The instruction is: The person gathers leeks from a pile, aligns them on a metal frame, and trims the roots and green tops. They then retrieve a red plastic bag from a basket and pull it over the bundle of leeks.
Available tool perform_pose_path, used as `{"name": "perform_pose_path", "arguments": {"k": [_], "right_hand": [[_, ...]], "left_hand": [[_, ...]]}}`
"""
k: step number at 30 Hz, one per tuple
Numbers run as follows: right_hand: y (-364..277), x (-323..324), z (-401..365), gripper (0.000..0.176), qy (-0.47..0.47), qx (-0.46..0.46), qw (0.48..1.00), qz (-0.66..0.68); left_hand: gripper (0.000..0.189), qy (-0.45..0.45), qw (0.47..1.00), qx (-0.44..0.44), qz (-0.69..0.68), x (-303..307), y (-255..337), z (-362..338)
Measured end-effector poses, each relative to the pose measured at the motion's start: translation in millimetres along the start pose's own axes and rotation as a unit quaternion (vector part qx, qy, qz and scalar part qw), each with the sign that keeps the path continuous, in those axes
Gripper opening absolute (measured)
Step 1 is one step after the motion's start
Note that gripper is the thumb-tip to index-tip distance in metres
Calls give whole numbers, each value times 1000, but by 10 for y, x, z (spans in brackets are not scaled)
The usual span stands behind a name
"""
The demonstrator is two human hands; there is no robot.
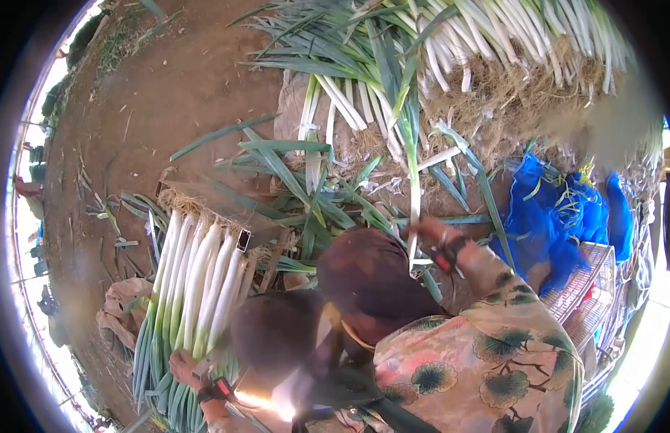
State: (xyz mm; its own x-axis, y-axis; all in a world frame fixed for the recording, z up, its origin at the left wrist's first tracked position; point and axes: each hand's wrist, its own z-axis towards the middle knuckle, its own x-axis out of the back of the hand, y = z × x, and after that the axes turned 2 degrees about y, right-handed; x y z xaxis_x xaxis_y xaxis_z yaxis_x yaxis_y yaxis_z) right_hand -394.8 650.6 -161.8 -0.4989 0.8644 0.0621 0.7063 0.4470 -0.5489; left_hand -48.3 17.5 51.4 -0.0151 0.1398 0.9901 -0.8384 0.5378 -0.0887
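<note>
While the right hand point(427, 231) is clasping a likely light, stiff leek point(413, 184) mid-stalk, the left hand point(185, 366), closure unclear, is touching the laid leeks point(198, 281).

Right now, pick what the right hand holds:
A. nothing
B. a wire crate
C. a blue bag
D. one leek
D: the right hand is closed round one leek, whose pale stalk rises upright from the fist.
</note>
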Motion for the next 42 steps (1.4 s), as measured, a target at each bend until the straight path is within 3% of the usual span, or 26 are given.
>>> {"name": "perform_pose_path", "arguments": {"k": [2, 5, 6, 8, 10, 11, 12, 14, 15, 16, 17, 19, 20, 22, 23, 24, 26, 29, 32, 34, 35, 37, 38, 39, 40, 42], "right_hand": [[-324, 235, 418, 43, 1, 113, 979, 170], [-1131, 387, 512, 68, 225, 193, 939, 177], [-1280, 401, 478, 73, 357, 238, 903, 27], [-1420, 439, 438, 71, 460, 215, 853, -126], [-1514, 383, 9, 68, 323, 214, 921, -47], [-1582, 203, -388, 61, 297, 205, 932, -22], [-1439, 179, -459, 55, 229, 238, 944, 5], [-1206, 88, -688, 50, 152, 253, 955, -9], [-1192, -23, -942, 50, 121, 194, 973, -11], [-1071, -87, -978, 50, 154, 263, 947, -96], [-1130, -208, -1240, 51, 139, 227, 954, -138], [-1091, -395, -1417, 52, 115, 308, 932, -151], [-1086, -488, -1497, 52, 99, 346, 919, -161], [-1261, -719, -1819, 52, 86, 376, 899, -208], [-1415, -836, -2070, 51, 94, 372, 893, -235], [-1541, -943, -2257, 51, 108, 368, 886, -261], [-1665, -1069, -2498, 50, 78, 446, 843, -291], [-1878, -1203, -2649, 48, 56, 515, 772, -367], [-2193, -1524, -2674, 42, 37, 569, 716, -402], [-2467, -1753, -2678, 40, 37, 615, 662, -427], [-2586, -1827, -2631, 39, 45, 615, 664, -422], [-2837, -1988, -2530, 38, 43, 633, 661, -399], [-2955, -2091, -2485, 38, 34, 650, 656, -381], [-3071, -2218, -2422, 37, 35, 678, 631, -374], [-3183, -2365, -2366, 36, 36, 705, 605, -367], [-3369, -2721, -2316, 34, 30, 735, 574, -360]], "left_hand": [[28, 12, 1000, -4, -2, 12, 61, -5], [28, 29, 1000, -5, -11, 58, 108, -43], [27, 35, 999, -6, -16, 50, 103, -58], [24, 24, 996, -28, -77, 37, -13, -23], [23, -27, 984, -56, -165, 79, -152, 72], [24, -86, 934, -64, -342, 41, -268, 182], [25, -139, 917, -37, -373, 199, -206, 244], [30, -136, 946, -80, -283, 494, -170, 495], [31, -124, 957, -108, -237, 708, 31, 581], [29, -100, 958, -143, -229, 1058, 499, 528], [27, -78, 944, -214, -240, 1263, 850, 489], [26, 36, 897, -364, -248, 1626, 1717, 174], [27, 76, 820, -476, -308, 1836, 2165, -76], [32, 59, 757, -590, -276, 1719, 2867, -514], [31, 111, 707, -649, -256, 1847, 3074, -768], [28, 161, 683, -635, -322, 1807, 3247, -962], [22, 237, 672, -624, -321, 1611, 3486, -1116], [17, 28, 782, -606, -147, 1819, 3312, -992], [13, 110, 803, -550, -199, 1637, 2881, -669], [18, 214, 809, -498, -227, 1613, 2332, -323], [24, 300, 789, -488, -223, 1620, 1979, -118], [16, 318, 836, -429, -125, 1965, 1258, 34], [17, 332, 862, -377, -71, 2115, 917, 59], [23, 332, 861, -383, -52, 2195, 492, 178], [30, 316, 895, -308, 64, 2432, 253, -3], [35, 369, 875, -265, 169, 2677, -283, -82]]}}
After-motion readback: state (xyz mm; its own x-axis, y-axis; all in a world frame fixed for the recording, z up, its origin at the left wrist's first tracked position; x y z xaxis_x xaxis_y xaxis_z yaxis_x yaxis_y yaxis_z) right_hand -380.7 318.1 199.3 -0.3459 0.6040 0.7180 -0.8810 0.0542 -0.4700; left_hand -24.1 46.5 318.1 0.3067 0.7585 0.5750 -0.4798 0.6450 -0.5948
